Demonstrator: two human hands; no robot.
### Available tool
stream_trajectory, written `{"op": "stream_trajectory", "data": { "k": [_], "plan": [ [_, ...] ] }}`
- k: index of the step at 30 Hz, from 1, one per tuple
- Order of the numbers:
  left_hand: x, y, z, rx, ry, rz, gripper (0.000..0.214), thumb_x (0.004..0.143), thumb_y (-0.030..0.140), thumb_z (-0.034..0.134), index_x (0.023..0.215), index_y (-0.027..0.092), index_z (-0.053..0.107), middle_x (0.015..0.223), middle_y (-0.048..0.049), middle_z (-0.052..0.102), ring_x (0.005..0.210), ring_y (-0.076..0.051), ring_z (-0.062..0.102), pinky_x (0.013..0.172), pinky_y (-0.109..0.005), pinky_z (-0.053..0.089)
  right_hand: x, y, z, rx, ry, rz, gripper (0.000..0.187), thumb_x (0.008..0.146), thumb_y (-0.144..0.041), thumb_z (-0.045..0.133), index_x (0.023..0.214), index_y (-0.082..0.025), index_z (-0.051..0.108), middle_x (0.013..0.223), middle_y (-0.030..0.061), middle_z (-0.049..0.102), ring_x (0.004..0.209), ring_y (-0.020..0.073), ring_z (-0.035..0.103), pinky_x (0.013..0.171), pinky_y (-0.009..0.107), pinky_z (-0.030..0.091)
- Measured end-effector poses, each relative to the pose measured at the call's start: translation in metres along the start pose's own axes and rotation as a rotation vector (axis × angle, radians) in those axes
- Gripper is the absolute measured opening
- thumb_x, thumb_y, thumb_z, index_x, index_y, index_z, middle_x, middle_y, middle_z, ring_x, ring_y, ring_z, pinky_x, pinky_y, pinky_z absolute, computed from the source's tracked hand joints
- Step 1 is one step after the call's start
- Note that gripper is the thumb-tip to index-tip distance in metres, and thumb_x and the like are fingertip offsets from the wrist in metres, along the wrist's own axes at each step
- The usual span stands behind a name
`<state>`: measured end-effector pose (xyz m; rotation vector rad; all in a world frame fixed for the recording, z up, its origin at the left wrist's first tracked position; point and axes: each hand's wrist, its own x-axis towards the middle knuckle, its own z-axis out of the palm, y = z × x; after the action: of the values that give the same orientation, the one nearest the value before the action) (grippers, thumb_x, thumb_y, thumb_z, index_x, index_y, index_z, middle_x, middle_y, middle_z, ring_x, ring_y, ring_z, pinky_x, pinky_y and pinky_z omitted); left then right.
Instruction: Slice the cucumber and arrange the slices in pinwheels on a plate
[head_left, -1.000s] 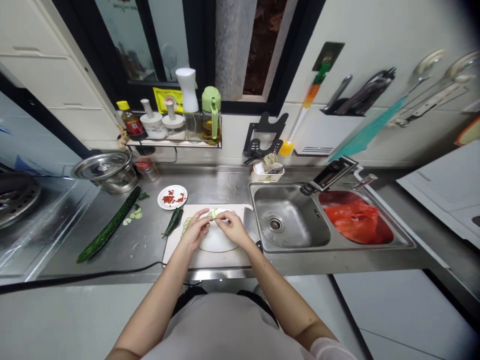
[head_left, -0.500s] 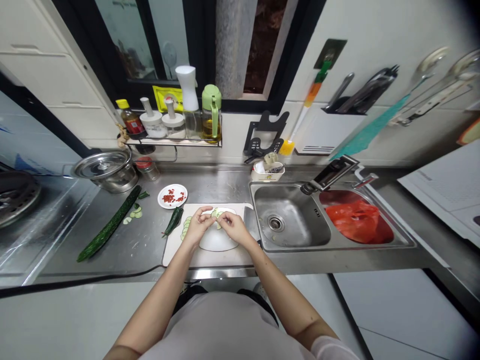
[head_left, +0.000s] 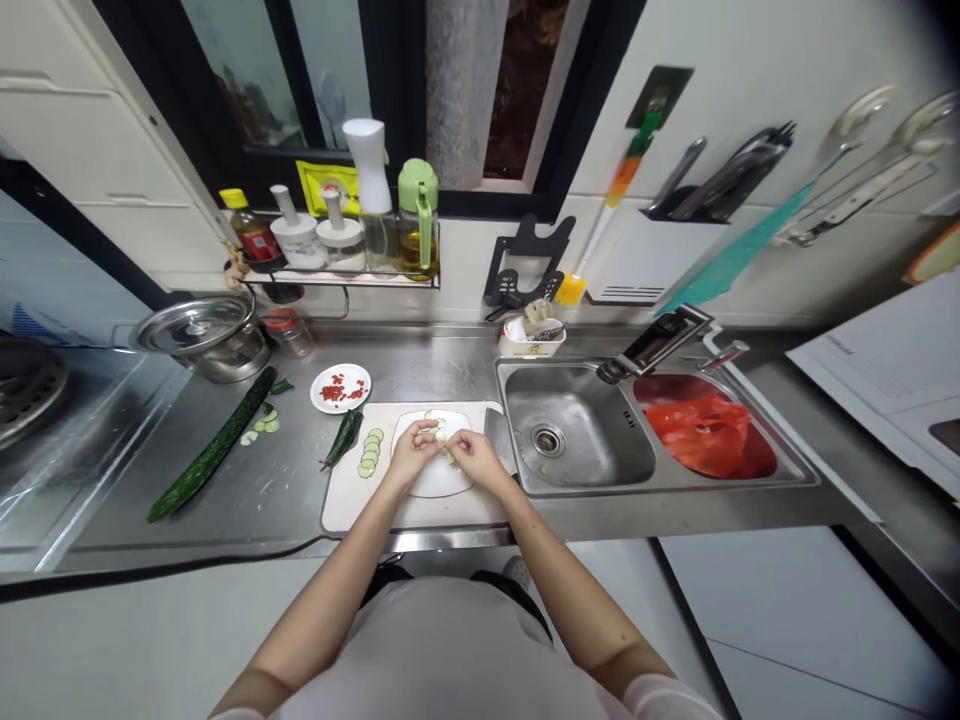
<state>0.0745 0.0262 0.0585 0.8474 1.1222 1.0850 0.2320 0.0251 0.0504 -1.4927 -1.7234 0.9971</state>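
Note:
Over a white plate (head_left: 442,482) my left hand (head_left: 413,455) and my right hand (head_left: 475,457) meet with fingertips pinched. Between them is a thin, pale green cucumber slice (head_left: 441,436), partly hidden by the fingers. More slices lie along the plate's far side. The plate rests on a white cutting board (head_left: 349,508). To the left of my left hand, a row of overlapping cucumber slices (head_left: 370,455) lies on the board. A knife blade (head_left: 499,432) shows at the board's right edge, beyond my right hand.
Dark green peppers (head_left: 343,438) lie at the board's left edge, below a small plate (head_left: 315,392) of chopped red pieces. A whole cucumber (head_left: 217,447) and scraps are farther left, near a lidded pot (head_left: 225,350). The sink (head_left: 600,440) is on the right.
The camera view has shifted slightly, and the row of slices left of my left hand shows more fully. Both hands sit a little lower over the plate, still pinching the slice.

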Motion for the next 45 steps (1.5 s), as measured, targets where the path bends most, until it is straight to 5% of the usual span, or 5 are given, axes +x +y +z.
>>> {"op": "stream_trajectory", "data": {
  "k": [8,20,34,45],
  "plan": [
    [0.018,-0.048,0.008,0.317,0.039,-0.009,0.034,0.061,0.02,0.073,0.093,0.017,0.063,0.063,0.0026,0.064,0.06,-0.012,0.059,0.066,-0.025,0.044,-0.014,0.021,0.001,-0.389,-0.048,0.145,0.018,0.086,-0.026,0.053,0.08,-0.019,0.069,0.071,0.0017,0.068,0.067,0.0139,0.058,0.063,0.022,0.036],
    [0.02,-0.046,0.016,1.042,-0.026,0.155,0.024,0.078,0.016,0.06,0.1,0.021,0.069,0.083,-0.0054,0.068,0.079,-0.021,0.061,0.07,-0.028,0.039,-0.017,0.019,0.013,-0.734,-0.039,0.137,0.021,0.095,-0.026,0.046,0.1,-0.017,0.064,0.094,0.0133,0.071,0.094,0.0227,0.061,0.085,0.033,0.03],
    [0.01,-0.045,0.01,1.263,-0.085,0.2,0.026,0.091,0.031,0.053,0.108,0.024,0.071,0.099,-0.0064,0.065,0.095,-0.02,0.059,0.078,-0.027,0.043,-0.042,0.016,0.008,-0.899,-0.197,0.121,0.035,0.096,-0.025,0.044,0.127,-0.025,0.059,0.097,0.0103,0.072,0.097,0.0206,0.061,0.089,0.033,0.029],
    [0.017,-0.044,0.014,1.299,-0.097,0.2,0.026,0.092,0.031,0.053,0.108,0.025,0.072,0.099,-0.0049,0.066,0.094,-0.018,0.06,0.076,-0.026,0.044,-0.037,0.009,0.01,-0.941,-0.177,0.172,0.034,0.101,-0.032,0.033,0.119,-0.025,0.062,0.094,0.0096,0.073,0.093,0.0206,0.065,0.089,0.035,0.028]
  ]
}}
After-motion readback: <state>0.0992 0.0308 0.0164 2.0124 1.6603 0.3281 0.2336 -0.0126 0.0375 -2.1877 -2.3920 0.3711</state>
